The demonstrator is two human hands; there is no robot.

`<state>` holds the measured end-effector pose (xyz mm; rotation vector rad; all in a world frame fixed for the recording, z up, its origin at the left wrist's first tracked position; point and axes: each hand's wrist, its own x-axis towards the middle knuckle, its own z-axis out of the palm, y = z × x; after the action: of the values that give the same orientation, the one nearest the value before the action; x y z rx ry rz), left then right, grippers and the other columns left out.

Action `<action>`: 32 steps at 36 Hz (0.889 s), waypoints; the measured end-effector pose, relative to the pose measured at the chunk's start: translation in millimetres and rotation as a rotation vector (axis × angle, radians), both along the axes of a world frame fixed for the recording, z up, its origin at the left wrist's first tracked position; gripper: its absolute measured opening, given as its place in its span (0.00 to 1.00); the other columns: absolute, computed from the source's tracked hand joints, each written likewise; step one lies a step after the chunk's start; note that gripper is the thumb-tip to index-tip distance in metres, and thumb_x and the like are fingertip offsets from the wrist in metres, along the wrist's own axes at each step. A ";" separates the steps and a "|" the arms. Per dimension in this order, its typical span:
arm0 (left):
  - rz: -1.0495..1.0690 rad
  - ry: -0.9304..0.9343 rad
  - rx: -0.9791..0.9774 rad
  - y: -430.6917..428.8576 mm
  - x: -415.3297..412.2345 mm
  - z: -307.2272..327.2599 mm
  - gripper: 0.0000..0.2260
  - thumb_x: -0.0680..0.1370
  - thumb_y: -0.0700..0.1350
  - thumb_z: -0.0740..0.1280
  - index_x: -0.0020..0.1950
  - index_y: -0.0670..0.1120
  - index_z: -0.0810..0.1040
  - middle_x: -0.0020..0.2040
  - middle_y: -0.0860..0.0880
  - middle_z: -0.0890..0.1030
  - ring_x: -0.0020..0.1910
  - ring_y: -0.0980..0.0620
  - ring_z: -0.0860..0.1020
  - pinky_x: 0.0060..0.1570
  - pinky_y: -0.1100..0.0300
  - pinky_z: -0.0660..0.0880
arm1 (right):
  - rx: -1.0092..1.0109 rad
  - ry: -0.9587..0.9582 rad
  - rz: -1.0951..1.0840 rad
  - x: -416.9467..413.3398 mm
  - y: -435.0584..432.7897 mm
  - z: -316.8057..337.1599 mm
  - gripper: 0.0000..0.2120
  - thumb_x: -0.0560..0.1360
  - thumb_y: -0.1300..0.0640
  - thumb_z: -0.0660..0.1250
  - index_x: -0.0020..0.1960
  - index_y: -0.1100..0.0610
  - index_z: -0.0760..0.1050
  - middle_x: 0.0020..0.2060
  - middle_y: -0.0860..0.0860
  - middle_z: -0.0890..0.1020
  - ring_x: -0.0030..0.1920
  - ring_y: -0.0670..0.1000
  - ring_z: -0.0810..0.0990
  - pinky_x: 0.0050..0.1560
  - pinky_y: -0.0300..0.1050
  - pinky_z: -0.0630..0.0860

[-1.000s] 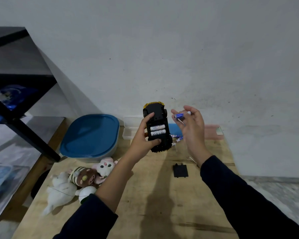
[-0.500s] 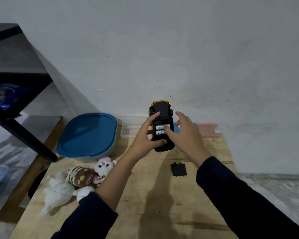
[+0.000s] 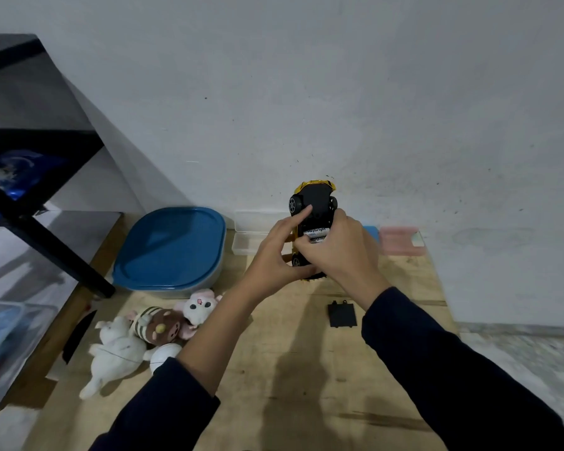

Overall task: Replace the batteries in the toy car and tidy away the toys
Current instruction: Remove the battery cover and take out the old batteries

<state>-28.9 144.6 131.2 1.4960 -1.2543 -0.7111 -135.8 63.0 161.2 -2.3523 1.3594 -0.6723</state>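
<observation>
Item: toy car (image 3: 316,203), yellow body, black underside, held upside down above the far middle of the wooden surface (image 3: 306,369), nose toward the wall. Battery bay open; 2 white batteries (image 3: 318,232) seated side by side, the upper one labelled "Heybright".

Left hand (image 3: 274,255): wrapped around the car's left side, thumb under its near end, forefinger laid across the underside near a wheel. Grip closed on the car.

Right hand (image 3: 342,252): fingers curled over the car's right side and the bay, fingertips at the batteries. Whether it pinches a battery or only presses cannot be told.

Cover (image 3: 342,314): small black plate, flat on the surface, near side of the car, just left of the right sleeve, apart from both hands.

Plush toys (image 3: 150,333): 3 in a heap at the left of the surface, 1 white lying flat, 1 brown with striped cap, 1 white-and-pink face; a white ball (image 3: 165,354) touches the heap.

Tub (image 3: 171,249): grey, blue lid on, far left of the surface, just beyond the plush toys.

Clear box (image 3: 248,244): against the wall, between tub and car.

Pink box (image 3: 401,240): against the wall, right of the hands, a blue item beside it partly hidden.

Shelf (image 3: 39,196): black frame, left of the surface.
</observation>
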 end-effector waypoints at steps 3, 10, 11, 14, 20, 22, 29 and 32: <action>-0.013 -0.010 0.008 -1.7 0.1 1.1 0.41 0.68 0.38 0.76 0.72 0.63 0.62 0.64 0.60 0.68 0.64 0.57 0.71 0.55 0.55 0.78 | 0.028 -0.017 -0.004 -0.1 -1.3 -0.8 0.21 0.65 0.45 0.64 0.50 0.59 0.70 0.40 0.51 0.78 0.40 0.54 0.78 0.41 0.50 0.79; -0.025 -0.013 0.026 -7.2 -1.9 -1.6 0.41 0.67 0.38 0.77 0.72 0.63 0.63 0.64 0.59 0.69 0.64 0.59 0.70 0.57 0.53 0.77 | 0.077 -0.053 -0.013 -4.8 -4.9 -2.1 0.19 0.64 0.47 0.65 0.47 0.59 0.71 0.39 0.51 0.79 0.40 0.54 0.78 0.39 0.49 0.79; -0.027 -0.017 0.026 -8.2 -2.1 -1.9 0.41 0.67 0.38 0.77 0.72 0.63 0.63 0.64 0.59 0.69 0.64 0.60 0.70 0.58 0.54 0.77 | 0.078 -0.053 -0.010 -5.5 -5.1 -2.0 0.18 0.64 0.47 0.65 0.47 0.59 0.71 0.38 0.51 0.79 0.40 0.54 0.78 0.39 0.48 0.78; -0.030 -0.034 0.020 -10.9 -3.2 -2.8 0.41 0.67 0.38 0.77 0.72 0.61 0.63 0.65 0.57 0.70 0.64 0.62 0.69 0.59 0.59 0.76 | 0.076 -0.048 -0.009 -7.7 -6.4 -1.9 0.18 0.65 0.47 0.65 0.47 0.59 0.71 0.38 0.52 0.79 0.39 0.53 0.78 0.37 0.45 0.77; -0.035 -0.062 0.025 -14.5 -5.1 -2.5 0.41 0.66 0.38 0.77 0.72 0.61 0.63 0.65 0.56 0.70 0.62 0.65 0.69 0.58 0.64 0.74 | 0.083 -0.035 -0.009 -10.1 -8.9 -0.6 0.18 0.66 0.48 0.66 0.47 0.59 0.70 0.37 0.51 0.77 0.38 0.52 0.75 0.33 0.41 0.68; -0.038 -0.065 0.040 -14.0 -4.3 -2.1 0.41 0.66 0.38 0.77 0.72 0.62 0.62 0.65 0.56 0.70 0.62 0.64 0.69 0.59 0.62 0.73 | 0.081 -0.044 0.001 -12.7 -10.9 -1.0 0.15 0.66 0.49 0.66 0.46 0.59 0.70 0.36 0.51 0.77 0.37 0.52 0.75 0.30 0.40 0.66; -0.049 -0.039 0.066 -11.5 2.4 6.9 0.42 0.66 0.39 0.78 0.70 0.67 0.62 0.66 0.59 0.70 0.63 0.54 0.72 0.60 0.48 0.75 | 0.147 -0.117 0.051 -23.0 -13.3 -3.2 0.06 0.69 0.52 0.65 0.41 0.55 0.75 0.29 0.48 0.76 0.30 0.49 0.74 0.25 0.39 0.63; -0.034 -0.025 0.062 -14.2 0.5 9.1 0.42 0.67 0.39 0.77 0.70 0.68 0.61 0.66 0.59 0.70 0.63 0.54 0.72 0.60 0.51 0.75 | 0.187 -0.166 0.029 -18.8 -11.6 0.2 0.08 0.68 0.50 0.65 0.42 0.54 0.75 0.29 0.45 0.76 0.31 0.47 0.75 0.26 0.39 0.64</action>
<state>-28.4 130.4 140.3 1.5409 -1.2896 -0.7619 -154.6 51.5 161.4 -2.1165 1.2570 -0.6839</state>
